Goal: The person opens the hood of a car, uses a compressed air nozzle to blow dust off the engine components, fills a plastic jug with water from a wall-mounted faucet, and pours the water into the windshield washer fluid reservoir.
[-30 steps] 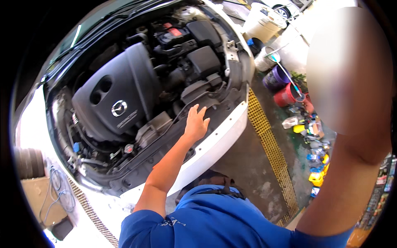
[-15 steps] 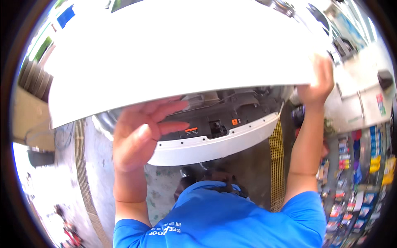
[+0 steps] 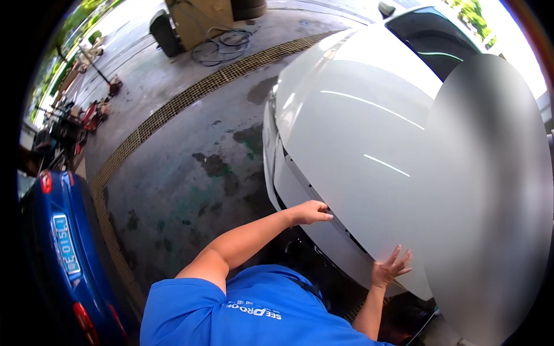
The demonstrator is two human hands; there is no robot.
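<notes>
A white car stands in front of me with its hood (image 3: 358, 127) down. My left hand (image 3: 311, 212) lies with curled fingers on the hood's front edge, just above the dark gap over the bumper (image 3: 291, 193). It holds nothing. My right hand (image 3: 391, 266) is flat against the hood's front edge further right, fingers spread. My blue shirt (image 3: 254, 314) fills the lower middle of the view.
A blue car (image 3: 63, 254) is parked close on the left. A yellow drain grating (image 3: 173, 109) crosses the wet concrete floor. A coiled hose (image 3: 222, 43) and a cardboard box (image 3: 199, 17) lie at the far end. A grey blurred patch (image 3: 490, 202) covers the right.
The hood was up with the engine bay showing, then came down in both my hands. It is now down, and both hands are at its front edge.
</notes>
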